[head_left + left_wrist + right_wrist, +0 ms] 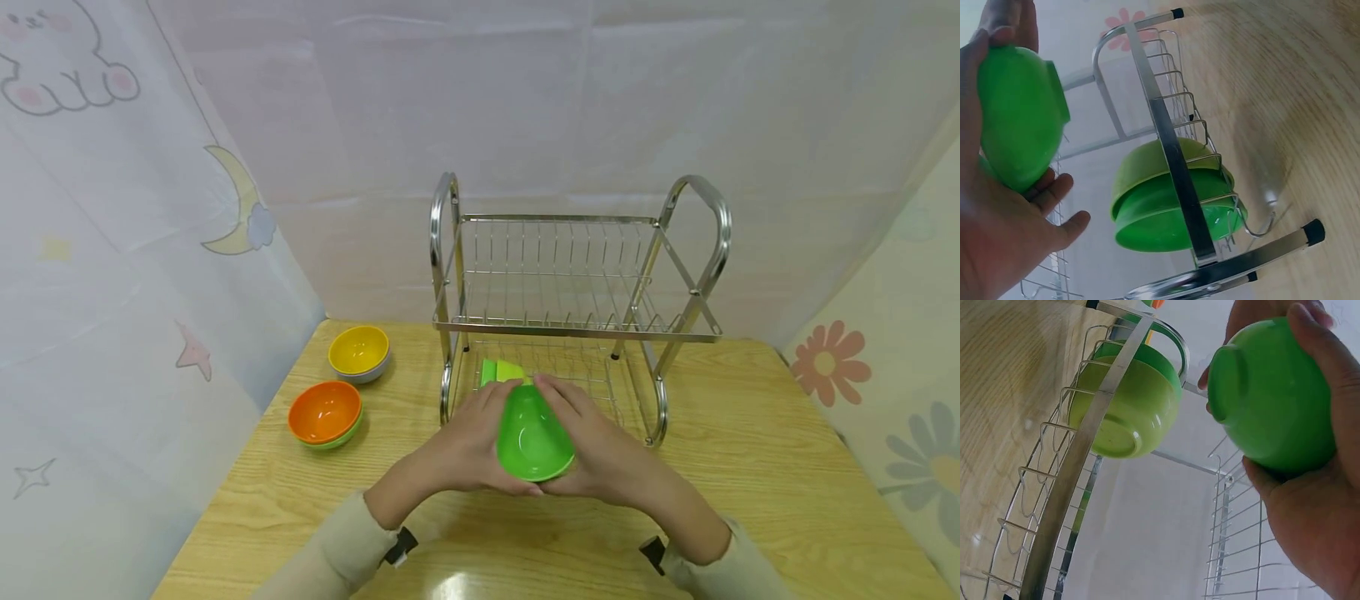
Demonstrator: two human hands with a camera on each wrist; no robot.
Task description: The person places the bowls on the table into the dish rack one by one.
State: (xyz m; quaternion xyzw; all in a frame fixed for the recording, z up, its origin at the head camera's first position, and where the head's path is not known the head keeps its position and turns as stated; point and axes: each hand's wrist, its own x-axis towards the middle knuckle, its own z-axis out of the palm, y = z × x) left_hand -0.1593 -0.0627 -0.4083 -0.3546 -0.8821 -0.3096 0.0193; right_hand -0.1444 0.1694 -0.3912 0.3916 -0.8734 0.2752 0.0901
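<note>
A bright green bowl [534,437] is held up in front of the dish rack, its inside tilted toward me in the head view. My left hand [468,442] grips its left side, and my right hand [607,450] grips the right side, thumbs along the lower rim. In the left wrist view the bowl's rounded outside and foot show beside the palm. On the rack's lower shelf stand another green bowl [1154,225] and a yellow-green bowl [1147,159], set close together on edge. My hands partly cover these in the head view.
The two-tier metal dish rack [577,334] stands at the back of the wooden table [750,467]. To the left, an orange bowl [325,412] sits in a light green bowl [341,440]. Behind them a yellow bowl [360,350] nests in a greyish bowl [371,372].
</note>
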